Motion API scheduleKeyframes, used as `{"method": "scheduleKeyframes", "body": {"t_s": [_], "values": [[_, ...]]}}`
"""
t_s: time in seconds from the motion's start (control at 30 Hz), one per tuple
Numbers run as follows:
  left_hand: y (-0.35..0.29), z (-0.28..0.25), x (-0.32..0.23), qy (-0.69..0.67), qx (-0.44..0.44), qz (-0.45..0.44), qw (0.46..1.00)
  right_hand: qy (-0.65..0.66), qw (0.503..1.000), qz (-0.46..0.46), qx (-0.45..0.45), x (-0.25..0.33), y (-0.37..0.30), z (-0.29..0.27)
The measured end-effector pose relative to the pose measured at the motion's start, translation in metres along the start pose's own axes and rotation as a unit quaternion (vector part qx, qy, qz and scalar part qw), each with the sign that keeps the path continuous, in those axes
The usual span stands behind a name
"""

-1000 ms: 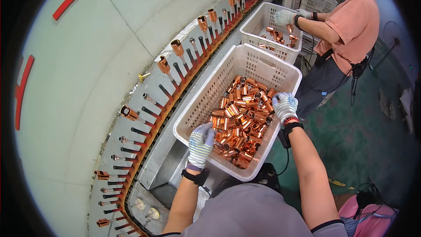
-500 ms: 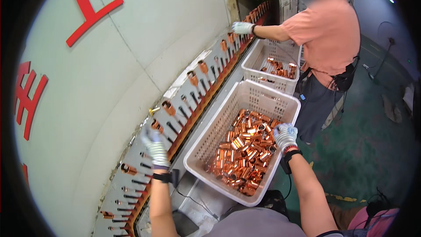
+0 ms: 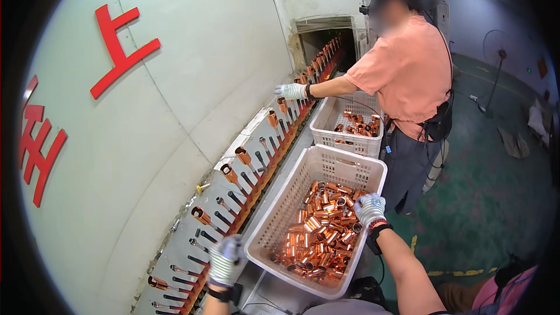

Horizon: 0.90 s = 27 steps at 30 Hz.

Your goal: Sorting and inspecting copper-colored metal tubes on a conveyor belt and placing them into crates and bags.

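Note:
My left hand (image 3: 224, 261), in a striped white glove, hovers between the row of pegs and the left side of a white plastic crate (image 3: 273, 209). Motion smears its fingers, so whether it holds anything is unclear. My gloved right hand (image 3: 370, 209) rests on the crate's right rim with its fingers bent over the edge. Beneath them lie many shiny copper tube fittings (image 3: 321, 227). Along the wall runs a line of upright pegs on a rail; some carry a copper fitting (image 3: 201, 215), while others, such as a black peg (image 3: 223, 218), are bare.
A co-worker (image 3: 411, 76) in an orange shirt reaches a gloved hand (image 3: 290, 91) to the pegs farther along. A second white crate (image 3: 347, 144) with copper fittings adjoins mine. The line of pegs meets a dark wall opening (image 3: 326, 44). A floor fan (image 3: 500, 55) stands behind.
My left hand has come away from the pegs, down and toward the crate. My right hand stays on the rim. The view has tilted up, and the co-worker's hand is nearer along the pegs.

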<state>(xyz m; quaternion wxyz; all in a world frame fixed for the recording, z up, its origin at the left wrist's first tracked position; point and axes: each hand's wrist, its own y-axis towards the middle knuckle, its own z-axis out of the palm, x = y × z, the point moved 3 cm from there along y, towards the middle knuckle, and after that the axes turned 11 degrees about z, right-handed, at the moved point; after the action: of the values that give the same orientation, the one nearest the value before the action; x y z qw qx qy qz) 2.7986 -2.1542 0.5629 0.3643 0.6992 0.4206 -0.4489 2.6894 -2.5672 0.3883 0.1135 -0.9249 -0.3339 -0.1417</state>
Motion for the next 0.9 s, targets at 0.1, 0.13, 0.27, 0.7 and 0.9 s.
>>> {"method": "scheduleKeyframes", "body": {"t_s": [0.1,0.13,0.27,0.7,0.9], "values": [[-0.008,0.047,0.009,-0.110,0.017,0.011,0.994,-0.008,1.000,-0.020,0.012,0.010,0.000,-0.006],[0.000,0.058,0.015,-0.089,0.033,0.054,0.994,-0.034,0.999,-0.015,0.022,0.011,0.001,-0.003],[0.084,0.042,0.025,0.014,-0.044,0.208,0.977,-0.047,0.998,0.011,0.036,-0.005,0.001,-0.006],[0.145,-0.064,0.109,-0.126,-0.205,0.045,0.970,-0.035,0.999,0.002,0.021,-0.003,-0.008,-0.024],[0.088,-0.109,0.101,-0.044,-0.268,0.092,0.958,-0.039,0.999,-0.002,0.015,0.012,-0.009,-0.012]]}}
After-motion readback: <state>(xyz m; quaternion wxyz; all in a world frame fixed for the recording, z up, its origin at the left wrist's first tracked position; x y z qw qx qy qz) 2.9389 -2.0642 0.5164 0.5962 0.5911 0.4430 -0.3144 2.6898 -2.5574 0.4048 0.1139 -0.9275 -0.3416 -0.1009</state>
